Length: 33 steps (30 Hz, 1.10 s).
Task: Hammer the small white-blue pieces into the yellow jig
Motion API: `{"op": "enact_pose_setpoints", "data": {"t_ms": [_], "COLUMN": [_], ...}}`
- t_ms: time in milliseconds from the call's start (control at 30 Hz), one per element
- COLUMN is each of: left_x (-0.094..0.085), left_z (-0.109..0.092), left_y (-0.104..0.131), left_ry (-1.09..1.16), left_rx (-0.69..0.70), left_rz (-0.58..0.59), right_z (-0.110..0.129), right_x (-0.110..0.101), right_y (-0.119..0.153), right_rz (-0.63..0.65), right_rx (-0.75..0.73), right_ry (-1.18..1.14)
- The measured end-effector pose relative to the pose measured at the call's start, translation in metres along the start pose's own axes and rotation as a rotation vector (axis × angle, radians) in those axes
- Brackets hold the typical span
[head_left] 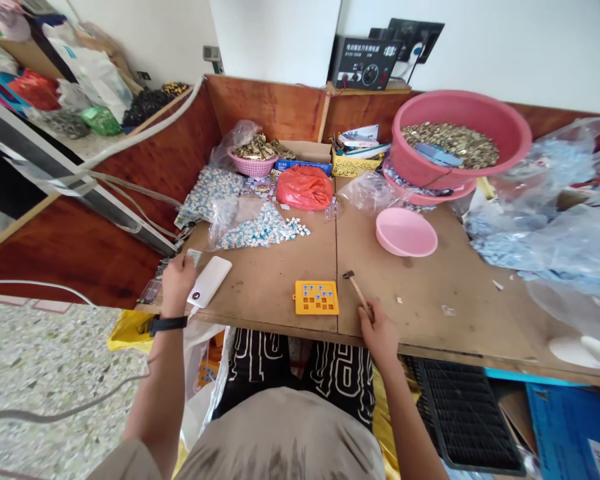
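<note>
Brown board covered the worktop (280,263), with reddish-brown wooden panels (265,107) behind it and a pale wall (520,53) beyond. On a ledge at the upper right of centre stood a black power unit (364,63) with a dial.

Both hands were well apart. Near the front edge, right of centre, the right hand (379,331) was closed around the wooden handle of a small dark-headed hammer (359,293), its head pointing to the upper left. At the left of the worktop, the left hand (179,277) had its fingers curled at a small, flat, pale piece (195,255); whether they gripped it, I could not tell. Just beside that hand lay a white rectangular device (212,281) with a cable.

Between the hands, near the front edge, lay an orange-yellow plastic tray (317,298), blue-and-white pieces in some of its square pockets. Behind it, left of centre, many small blue-and-white pieces (265,227) spilled from a clear bag, near a tied red plastic bag (305,187). Right of centre sat a shallow pink bowl (407,232), and behind it a large pink tub (463,120) held brass-coloured bits.
</note>
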<state>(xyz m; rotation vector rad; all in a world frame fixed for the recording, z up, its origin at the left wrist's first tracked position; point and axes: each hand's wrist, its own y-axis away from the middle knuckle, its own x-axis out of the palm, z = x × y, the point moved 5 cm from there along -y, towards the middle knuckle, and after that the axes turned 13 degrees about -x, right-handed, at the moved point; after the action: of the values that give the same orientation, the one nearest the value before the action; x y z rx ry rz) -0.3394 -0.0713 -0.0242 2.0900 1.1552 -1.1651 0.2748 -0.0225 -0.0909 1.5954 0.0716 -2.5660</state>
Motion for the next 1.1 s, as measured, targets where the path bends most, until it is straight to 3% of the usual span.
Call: {"op": "enact_pose_setpoints", "data": {"t_ms": [167, 333, 467, 533, 633, 700, 733, 900, 1000, 1100], "left_x": [0.005, 0.014, 0.011, 0.003, -0.007, -0.003, 0.004, 0.080, 0.121, 0.149], "left_z": [0.009, 0.011, 0.006, -0.004, -0.034, -0.063, -0.080, -0.175, -0.216, -0.238], "left_y": [-0.029, -0.033, -0.025, -0.016, 0.008, 0.029, 0.040, 0.087, 0.095, 0.088], "left_ry": [-0.072, -0.097, -0.088, -0.077, -0.012, 0.087, 0.141, 0.249, 0.140, -0.011], "left_rx": [-0.020, 0.015, 0.007, 0.036, 0.143, 0.246, 0.304, 0.633, 0.746, 0.798], "left_rz": [0.058, 0.087, 0.032, -0.079, -0.272, -0.287, -0.239, 0.275, 0.318, 0.270], "right_z": [-0.003, -0.003, 0.000, 0.003, 0.005, 0.006, 0.006, 0.006, 0.007, 0.010], "right_x": [0.003, 0.006, 0.004, 0.002, 0.001, 0.001, 0.001, 0.002, 0.003, 0.002], "right_y": [-0.001, -0.002, -0.002, -0.002, -0.003, -0.003, -0.003, -0.004, -0.005, -0.005], "right_rz": [-0.019, -0.041, -0.041, -0.038, -0.033, -0.025, -0.022, -0.021, -0.017, -0.023], "right_rx": [-0.009, -0.012, -0.010, -0.008, -0.005, 0.001, 0.003, 0.006, 0.013, 0.012], "right_ry": [-0.005, -0.021, -0.017, -0.011, -0.007, -0.003, 0.000, 0.019, 0.023, 0.007]}}
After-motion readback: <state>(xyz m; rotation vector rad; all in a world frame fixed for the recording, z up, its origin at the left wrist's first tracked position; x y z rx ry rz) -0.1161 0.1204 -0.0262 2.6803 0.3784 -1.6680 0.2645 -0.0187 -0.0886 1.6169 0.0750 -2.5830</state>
